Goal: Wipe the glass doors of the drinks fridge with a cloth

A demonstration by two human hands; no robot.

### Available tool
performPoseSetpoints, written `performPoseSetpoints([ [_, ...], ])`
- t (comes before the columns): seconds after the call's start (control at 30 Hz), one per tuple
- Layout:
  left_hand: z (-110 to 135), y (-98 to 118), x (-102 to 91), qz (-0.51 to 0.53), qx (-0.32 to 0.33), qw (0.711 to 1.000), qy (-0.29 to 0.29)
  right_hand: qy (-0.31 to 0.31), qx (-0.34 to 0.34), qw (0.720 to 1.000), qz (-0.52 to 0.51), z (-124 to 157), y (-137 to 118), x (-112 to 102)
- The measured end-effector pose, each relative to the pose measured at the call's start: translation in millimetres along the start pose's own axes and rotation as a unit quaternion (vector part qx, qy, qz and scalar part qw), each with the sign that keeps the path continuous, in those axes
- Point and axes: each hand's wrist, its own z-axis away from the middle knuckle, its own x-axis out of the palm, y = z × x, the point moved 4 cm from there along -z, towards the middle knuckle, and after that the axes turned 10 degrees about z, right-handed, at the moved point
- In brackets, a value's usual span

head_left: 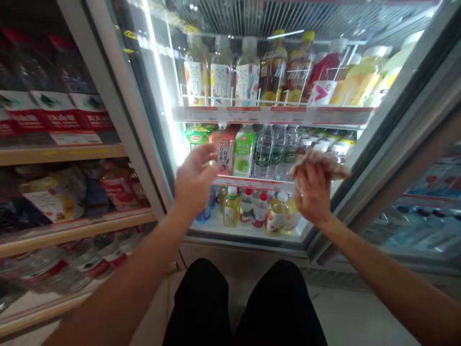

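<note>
My right hand (312, 196) grips a crumpled, pinkish-brown cloth (324, 163) in front of the lower right part of a lit drinks cooler. Whether the cloth touches glass I cannot tell. Blurred by motion, my left hand (194, 180) is raised on the left side of the cooler with thumb and fingers apart and nothing visible in it. Just beyond its fingers are an orange-labelled bottle (224, 149) and a green-labelled bottle (244, 151) on the middle shelf. Clear water bottles (264, 151) stand between the two hands.
Tea and juice bottles (221, 77) line the upper shelf (273, 115); small bottles (231, 209) stand at the bottom. A metal frame (126, 96) borders the cooler. Wooden shelves (61, 154) with red-labelled bottles are on the left, another cooler (425, 216) on the right. My knees (201, 293) are below.
</note>
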Motion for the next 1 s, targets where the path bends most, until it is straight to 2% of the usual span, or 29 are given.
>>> performPoseSetpoints([
  [0.07, 20.8, -20.8, 24.3, -0.102, -0.019, 0.994, -0.037, -0.071, -0.105, 0.992, -0.023, 17.3, -4.6, 4.2],
  [0.13, 44.5, -43.4, 47.9, -0.204, -0.017, 0.973, -0.107, -0.108, -0.137, 0.984, -0.022, 23.3, 3.3, 6.8],
  [0.2, 63.2, -60.2, 64.1, -0.254, 0.011, 0.953, -0.162, -0.058, -0.041, 0.997, 0.007, 12.9, 27.7, 2.4],
  [0.27, 73.4, -69.4, 70.5, -0.287, 0.036, 0.940, -0.178, 0.023, 0.089, 0.995, 0.038, 4.4, 50.5, -5.7],
  [0.3, 76.2, -71.9, 71.4, -0.302, 0.045, 0.935, -0.181, 0.046, 0.127, 0.990, 0.044, 5.9, 54.8, -8.5],
  [0.37, 80.0, -75.2, 71.1, -0.327, 0.059, 0.925, -0.187, 0.020, 0.115, 0.992, 0.039, 20.5, 47.0, -8.1],
  [0.4, 81.8, -76.7, 70.3, -0.337, 0.064, 0.920, -0.190, -0.022, 0.069, 0.997, 0.030, 31.7, 37.7, -4.9],
  [0.47, 85.0, -80.6, 67.6, -0.354, 0.071, 0.914, -0.187, -0.098, -0.065, 0.993, 0.005, 53.5, 19.8, 3.2],
  [0.5, 86.1, -82.7, 66.0, -0.360, 0.076, 0.912, -0.181, -0.108, -0.071, 0.992, 0.011, 59.1, 20.4, 6.1],
  [0.53, 86.7, -84.8, 64.3, -0.365, 0.080, 0.911, -0.174, -0.095, -0.045, 0.994, 0.027, 59.6, 26.6, 7.2],
  [0.63, 85.8, -88.8, 59.8, -0.372, 0.089, 0.913, -0.144, 0.018, 0.104, 0.991, 0.085, 50.3, 54.2, 1.2],
  [0.67, 85.1, -89.3, 58.6, -0.373, 0.091, 0.914, -0.132, 0.036, 0.119, 0.988, 0.090, 49.9, 56.5, 0.1],
  [0.7, 84.5, -89.7, 57.5, -0.375, 0.093, 0.914, -0.123, 0.029, 0.103, 0.991, 0.083, 51.5, 53.1, 1.3],
  [0.8, 84.3, -91.5, 54.0, -0.382, 0.098, 0.912, -0.110, -0.068, -0.047, 0.996, 0.028, 61.5, 22.4, 11.6],
  [0.87, 84.4, -93.5, 49.4, -0.388, 0.096, 0.911, -0.099, -0.083, -0.109, 0.990, 0.010, 54.6, 4.6, 13.5],
  [0.9, 84.4, -94.7, 46.4, -0.390, 0.093, 0.911, -0.091, -0.073, -0.107, 0.992, 0.012, 44.1, -0.3, 12.9],
  [1.0, 84.3, -99.2, 33.9, -0.396, 0.075, 0.914, -0.057, -0.025, -0.036, 0.999, 0.016, 5.7, -12.2, 11.1],
])
